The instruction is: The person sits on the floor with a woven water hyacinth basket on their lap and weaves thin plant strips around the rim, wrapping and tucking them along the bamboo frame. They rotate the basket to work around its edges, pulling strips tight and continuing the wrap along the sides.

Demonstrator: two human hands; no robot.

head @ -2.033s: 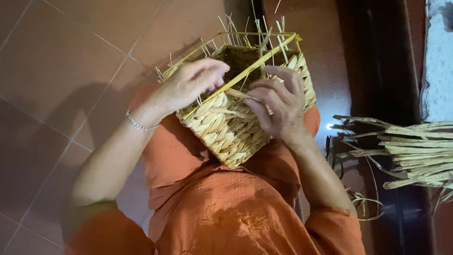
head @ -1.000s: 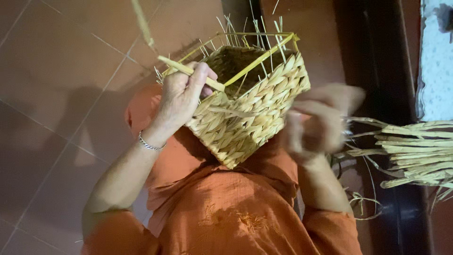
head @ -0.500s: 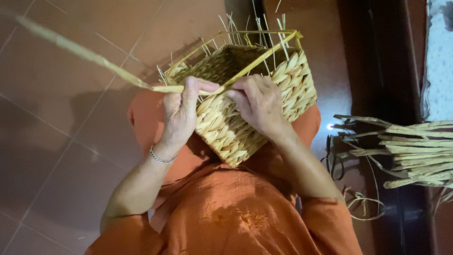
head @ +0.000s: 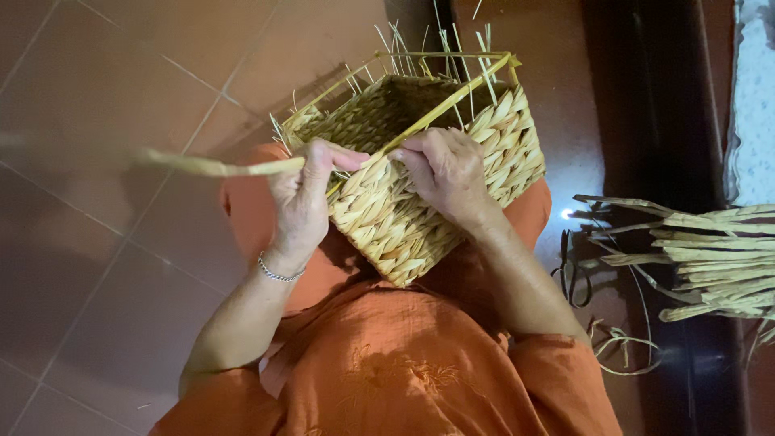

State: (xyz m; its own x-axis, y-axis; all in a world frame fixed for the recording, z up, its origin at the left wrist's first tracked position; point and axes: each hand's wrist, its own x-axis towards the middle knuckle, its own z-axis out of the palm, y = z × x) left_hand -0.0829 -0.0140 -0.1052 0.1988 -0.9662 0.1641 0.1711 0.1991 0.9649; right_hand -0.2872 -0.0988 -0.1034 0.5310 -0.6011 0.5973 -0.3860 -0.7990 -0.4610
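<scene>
Square woven straw basket point(head: 420, 173), unfinished, tilted, between both hands; loose flat strand point(head: 214, 167) juts from left hand.

Woven basket point(head: 420, 186): dry plant-fibre braid, matt, rough.
Loose strand point(head: 218, 167) and bundle point(head: 702, 254) same pale fibre; floor tiles point(head: 105, 266) smooth, slightly glossy; garment point(head: 387, 379) orange cloth; bracelet point(head: 277, 274) shiny metal.

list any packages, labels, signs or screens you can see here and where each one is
None in view. What shows instead:
basket: square, woven, pale straw, on the lap, both hands on it.
strand: long, yellow, in the left hand, running off to the left.
right hand: pressed on the basket's rim.
bundle: loose dry straw strips, on the floor at the right.
</scene>
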